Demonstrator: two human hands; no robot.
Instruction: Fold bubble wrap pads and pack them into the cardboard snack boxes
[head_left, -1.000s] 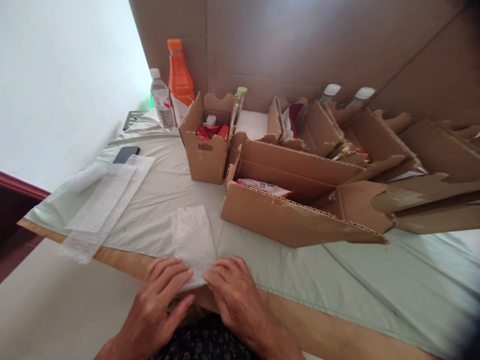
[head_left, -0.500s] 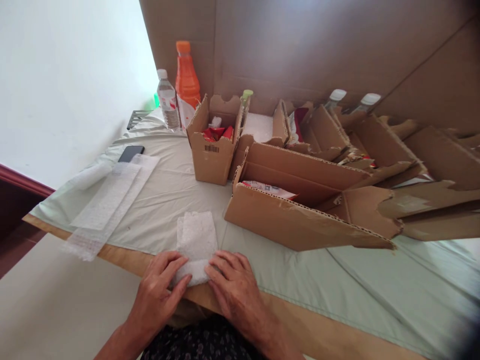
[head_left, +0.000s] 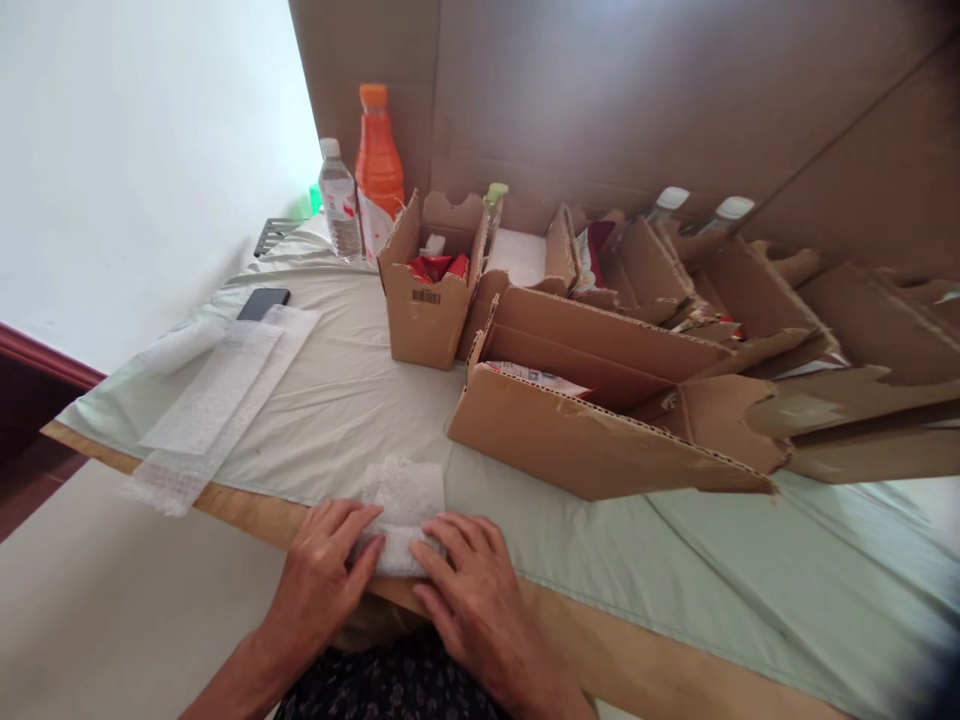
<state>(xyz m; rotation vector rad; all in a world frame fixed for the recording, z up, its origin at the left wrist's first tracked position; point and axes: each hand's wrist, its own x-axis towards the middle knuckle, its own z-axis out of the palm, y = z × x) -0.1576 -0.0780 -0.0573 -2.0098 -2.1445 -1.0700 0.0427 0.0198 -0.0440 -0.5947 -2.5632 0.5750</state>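
Observation:
A folded piece of white bubble wrap (head_left: 405, 500) lies at the front edge of the table, its near end turned over into a thicker fold. My left hand (head_left: 330, 550) grips the left side of that fold, thumb and fingers curled around it. On the right side, my right hand (head_left: 469, 570) presses the fold with its fingertips, its thumb close to the table edge. Whether anything is wrapped inside cannot be seen. More strips of bubble wrap (head_left: 217, 390) lie flat to the left, one hanging over the edge.
A phone (head_left: 262, 303) lies behind the strips. An orange bottle (head_left: 377, 155) and a clear bottle (head_left: 341, 210) stand at the back. Several open cardboard boxes, including a long one (head_left: 585, 440) and a small one (head_left: 424, 325), hold packets. A cardboard panel (head_left: 570, 100) rises behind them.
The bubble wrap has become shorter, its far end now nearer to my hands, as the near fold is turned over. Both hands stay at its sides, the right slightly shifted.

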